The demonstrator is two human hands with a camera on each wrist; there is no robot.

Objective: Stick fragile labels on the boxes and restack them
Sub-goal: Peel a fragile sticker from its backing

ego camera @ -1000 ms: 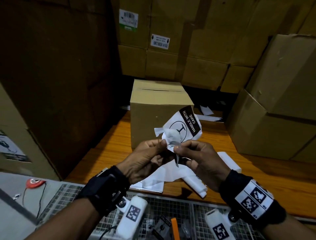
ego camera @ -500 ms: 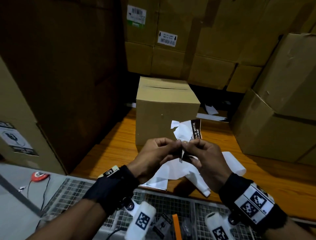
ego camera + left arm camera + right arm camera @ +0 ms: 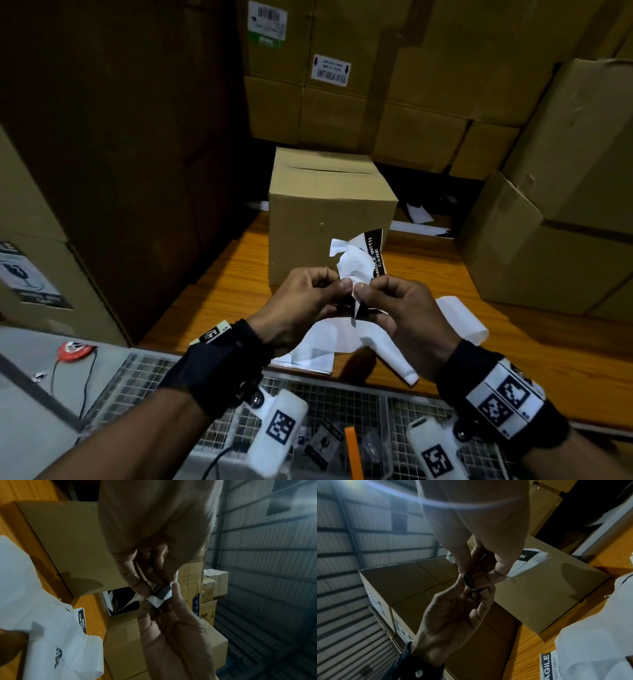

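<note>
Left hand (image 3: 301,305) and right hand (image 3: 404,308) with fingers curled tight, thumb tips meeting, both pinching the crumpled black-and-white fragile label (image 3: 363,263) — it rises just above the fingertips, in front of the plain brown cardboard box (image 3: 325,212) on the orange wooden table (image 3: 222,301).

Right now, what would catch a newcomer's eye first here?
Both hands, left hand and right hand, pinch a crumpled black-and-white "handle with care" label at centre frame. Just behind it a plain brown cardboard box stands on the orange wooden tabletop, and loose white backing sheets lie under the hands.
</note>
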